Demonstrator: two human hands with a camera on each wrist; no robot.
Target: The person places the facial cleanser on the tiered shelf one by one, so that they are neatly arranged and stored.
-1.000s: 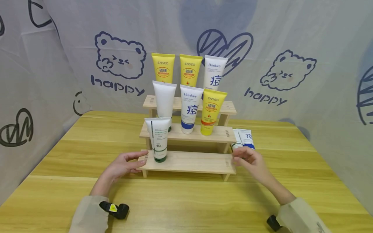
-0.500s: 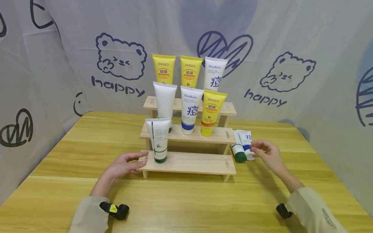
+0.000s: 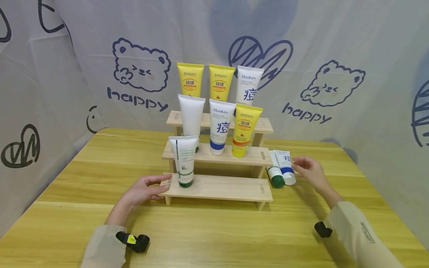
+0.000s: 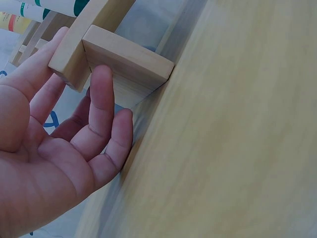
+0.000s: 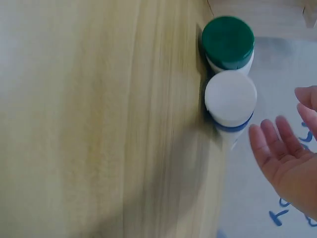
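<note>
A three-step wooden display stand [image 3: 214,186] stands on the table. My left hand [image 3: 142,190] holds the left end of its lowest step; in the left wrist view, fingers [image 4: 101,94] curl below the board. A white tube with a green cap [image 3: 185,163] stands upright on that step. Right of the stand, a white-and-blue Hankey tube [image 3: 285,167] lies beside a green-capped tube [image 3: 276,178]. My right hand [image 3: 311,173] hovers just right of the Hankey tube, fingers loosely bent and holding nothing. The right wrist view shows a gap between the fingers and its white cap [image 5: 231,96].
On the middle step stand a plain white tube [image 3: 191,115], a Hankey tube [image 3: 221,126] and a yellow ENSEO tube [image 3: 246,130]. The top step carries two yellow tubes [image 3: 190,80] and a white one [image 3: 248,85]. A printed cloth [image 3: 201,29] hangs behind the table [image 3: 214,238].
My right hand has moved right, from the lowest step's right end, past the lying tubes to the Hankey tube's far side. My left hand stays at the step's left end.
</note>
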